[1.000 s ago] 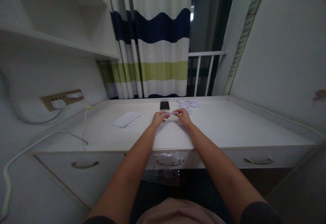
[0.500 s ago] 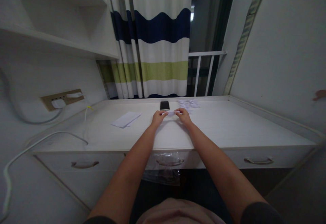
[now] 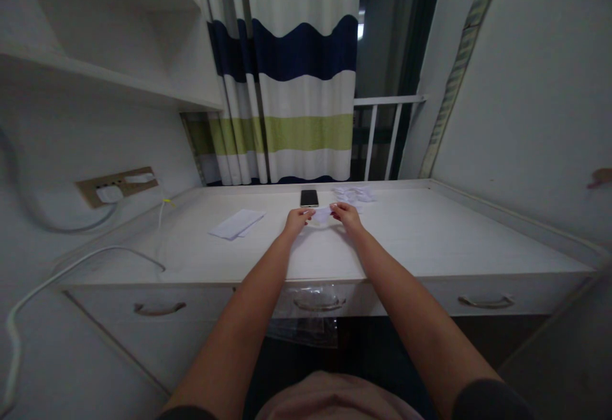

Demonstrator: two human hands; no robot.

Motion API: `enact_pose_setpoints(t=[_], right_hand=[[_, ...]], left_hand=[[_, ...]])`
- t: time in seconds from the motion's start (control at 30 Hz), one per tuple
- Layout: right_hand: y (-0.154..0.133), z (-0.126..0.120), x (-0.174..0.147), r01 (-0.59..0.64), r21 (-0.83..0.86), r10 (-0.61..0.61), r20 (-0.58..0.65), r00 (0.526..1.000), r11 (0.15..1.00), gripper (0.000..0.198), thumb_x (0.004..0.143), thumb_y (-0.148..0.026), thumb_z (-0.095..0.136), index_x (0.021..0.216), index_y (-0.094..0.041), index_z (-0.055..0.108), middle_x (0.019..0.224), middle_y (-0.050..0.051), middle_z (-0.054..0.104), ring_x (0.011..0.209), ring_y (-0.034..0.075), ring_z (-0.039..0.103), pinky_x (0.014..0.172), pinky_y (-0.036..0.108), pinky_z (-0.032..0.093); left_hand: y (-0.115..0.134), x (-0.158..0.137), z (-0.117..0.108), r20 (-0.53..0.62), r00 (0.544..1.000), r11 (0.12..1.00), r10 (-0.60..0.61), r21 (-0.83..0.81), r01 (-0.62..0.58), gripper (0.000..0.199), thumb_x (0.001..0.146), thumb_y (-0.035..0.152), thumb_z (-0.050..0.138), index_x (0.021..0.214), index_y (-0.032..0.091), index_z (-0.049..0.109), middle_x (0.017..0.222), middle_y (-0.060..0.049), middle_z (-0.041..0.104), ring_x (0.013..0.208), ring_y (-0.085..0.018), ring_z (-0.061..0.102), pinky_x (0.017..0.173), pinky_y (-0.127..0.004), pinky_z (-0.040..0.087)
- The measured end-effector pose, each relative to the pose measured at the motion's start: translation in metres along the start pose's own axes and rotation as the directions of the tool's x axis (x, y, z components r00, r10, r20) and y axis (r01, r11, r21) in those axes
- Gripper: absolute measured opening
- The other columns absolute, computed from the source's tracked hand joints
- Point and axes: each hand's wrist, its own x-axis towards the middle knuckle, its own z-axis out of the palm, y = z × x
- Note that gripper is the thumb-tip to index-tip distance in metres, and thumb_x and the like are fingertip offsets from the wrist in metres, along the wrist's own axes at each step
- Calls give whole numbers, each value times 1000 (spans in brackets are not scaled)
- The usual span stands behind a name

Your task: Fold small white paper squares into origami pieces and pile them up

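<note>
A small piece of white paper (image 3: pixel 322 215) is stretched between my two hands, just above the desk. My left hand (image 3: pixel 297 219) pinches its left end, and my right hand (image 3: pixel 346 215) grips the right end between thumb and fingers. Right behind the hands lies a black phone (image 3: pixel 308 198). Several folded or torn paper pieces (image 3: pixel 356 194) are heaped beyond my right hand. To the left of my left hand rest some flat white sheets (image 3: pixel 237 224), one partly over another.
The white desk (image 3: pixel 459 235) has drawers with metal handles (image 3: pixel 486 303) along its front. A clear plastic bag (image 3: pixel 306 331) hangs below the middle drawer. A white cable (image 3: pixel 109 249) crosses the left end near a wall socket (image 3: pixel 117 185). A striped curtain (image 3: pixel 306 101) hangs behind.
The paper between my hands has tilted, showing more of its face. My right hand has shifted slightly to the right; my left hand has barely moved.
</note>
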Motion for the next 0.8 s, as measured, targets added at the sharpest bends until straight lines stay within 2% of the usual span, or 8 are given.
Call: enact_pose_setpoints(t=[0.27,0.53,0.8], right_hand=[[-1,2,0,-23,73,27,-46,999,997,31,49,-45,71,61,-19,59,56,-2,58,59,13,56,59,25,42],[0,2,3,-20,106,27,-62,998,994,32,52,-46,71,57,-18,58,55,-1,59,57,12,55,59,25,44],[0,2,3,-16,149,26,-70,997,989,29,53,-42,70,55,-19,53,52,-4,54,55,10,52,57,23,42]], left_hand=[[3,-4,0,69,997,996,-20,-91,26,29,65,38,63,77,12,70,67,-5,63,61,-11,54,53,-21,38],[3,-2,1,90,996,995,-28,-98,37,29,64,39,64,72,12,68,61,-3,60,56,-10,51,50,-20,35],[4,-3,2,122,991,985,-47,-160,67,32,62,42,67,70,12,66,62,-2,59,55,-9,51,50,-20,35]])
